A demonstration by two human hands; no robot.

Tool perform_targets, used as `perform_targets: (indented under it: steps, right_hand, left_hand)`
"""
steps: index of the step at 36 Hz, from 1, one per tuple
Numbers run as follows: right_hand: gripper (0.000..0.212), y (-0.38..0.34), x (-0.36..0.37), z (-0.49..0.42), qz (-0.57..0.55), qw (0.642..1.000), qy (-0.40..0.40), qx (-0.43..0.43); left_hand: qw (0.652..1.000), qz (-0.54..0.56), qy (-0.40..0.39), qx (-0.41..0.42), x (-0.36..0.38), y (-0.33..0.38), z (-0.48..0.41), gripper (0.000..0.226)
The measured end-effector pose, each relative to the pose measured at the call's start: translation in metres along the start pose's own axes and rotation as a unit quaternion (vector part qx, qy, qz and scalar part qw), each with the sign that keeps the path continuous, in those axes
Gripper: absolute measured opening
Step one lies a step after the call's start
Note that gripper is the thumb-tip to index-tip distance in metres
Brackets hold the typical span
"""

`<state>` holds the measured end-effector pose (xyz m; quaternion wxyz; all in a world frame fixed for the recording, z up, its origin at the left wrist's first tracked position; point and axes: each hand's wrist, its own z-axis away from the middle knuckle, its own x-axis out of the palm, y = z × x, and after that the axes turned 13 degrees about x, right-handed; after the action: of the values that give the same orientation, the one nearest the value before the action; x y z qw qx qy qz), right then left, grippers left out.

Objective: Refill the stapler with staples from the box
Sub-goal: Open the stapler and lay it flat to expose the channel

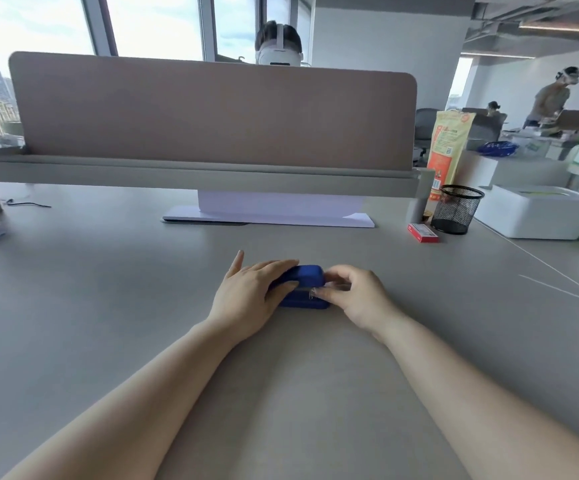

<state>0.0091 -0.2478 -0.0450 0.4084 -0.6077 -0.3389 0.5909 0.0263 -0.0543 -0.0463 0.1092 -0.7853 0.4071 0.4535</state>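
Note:
A blue stapler (pixel 307 277) lies on the grey desk (pixel 142 289) in the middle of the view. My left hand (pixel 250 296) rests over its left side, fingers wrapped on the top. My right hand (pixel 354 294) pinches at the stapler's right end, where a small metal piece shows between the fingertips. The red staple box (pixel 423 233) lies flat at the back right of the desk, well apart from both hands.
A black mesh pen cup (pixel 456 209) stands just behind the staple box. A white lidded bin (pixel 537 211) sits to its right. A stack of white paper (pixel 270 216) lies under the pink desk divider (pixel 212 112). Another person sits behind the divider.

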Motion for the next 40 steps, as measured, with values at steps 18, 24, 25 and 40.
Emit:
perform_targets:
  steps: [18, 24, 25, 40]
  right_hand:
    - [0.011, 0.007, 0.003, -0.003, 0.098, 0.994, 0.025, -0.039]
    - [0.018, 0.010, 0.004, -0.009, 0.117, 0.991, 0.039, -0.053]
    - [0.019, 0.010, 0.005, -0.010, 0.120, 0.991, 0.039, -0.054]
    - [0.011, 0.009, 0.006, -0.012, 0.136, 0.987, 0.052, -0.071]
  left_hand:
    - [0.979, 0.110, 0.160, -0.054, -0.010, 0.004, 0.001, 0.024]
    - [0.961, 0.196, 0.188, -0.053, -0.026, 0.000, 0.003, 0.028]
    - [0.962, 0.197, 0.184, -0.051, -0.029, -0.001, 0.004, 0.031]
    - [0.965, 0.190, 0.172, -0.052, -0.046, -0.030, 0.017, 0.058]
